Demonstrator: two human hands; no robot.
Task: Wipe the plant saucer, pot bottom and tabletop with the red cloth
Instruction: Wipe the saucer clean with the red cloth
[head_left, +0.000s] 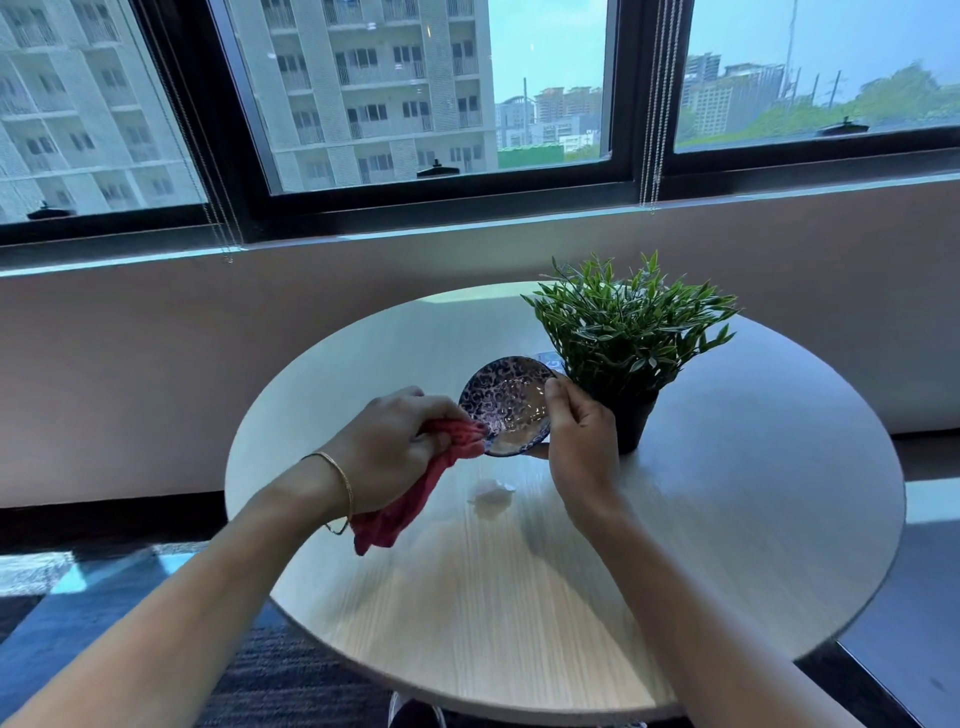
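Note:
My right hand (579, 441) holds a small blue-patterned saucer (506, 400) by its right rim, tilted up on edge above the round wooden tabletop (701, 545). A pale residue lies in the saucer's lower part. My left hand (387, 447) grips the red cloth (415, 499), whose top touches the saucer's lower left rim while the rest hangs down. The green plant (628, 327) stands in its black pot (631, 421) on the table, just right of my right hand. A small white spill (491, 496) lies on the tabletop below the saucer.
A wall with a window sill and dark-framed windows runs behind the table. Blind cords (652, 130) hang at the window. A small blue-white item (548, 358) peeks out behind the saucer near the plant. Dark carpet lies to the left of the table and under it.

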